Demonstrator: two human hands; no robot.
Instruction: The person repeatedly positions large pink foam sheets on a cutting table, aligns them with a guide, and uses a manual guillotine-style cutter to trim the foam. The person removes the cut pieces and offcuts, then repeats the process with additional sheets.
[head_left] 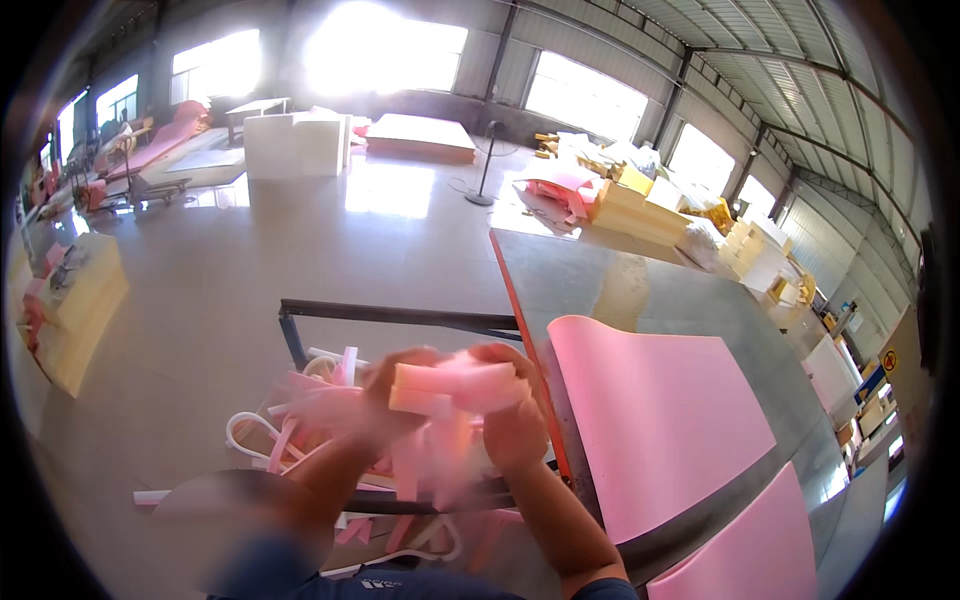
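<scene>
Pink foam strips [455,382] with paler cut edges are bunched between my two hands in front of me. My left hand [383,395] closes around their left end, partly smeared by motion. At the other end my right hand [513,425] grips the same bunch, thumb side up. Some strips hang down blurred below the hands. Beneath and to the left lies a tangled heap of pink and white foam offcuts [285,435], by a dark metal frame [400,313].
On my right stands a grey-topped table [560,270] with an orange edge. A curled pink foam sheet [660,420] and another pink sheet [755,545] lie on it. Farther off are white blocks [290,145], a stand [484,170] and piled yellow foam [635,210].
</scene>
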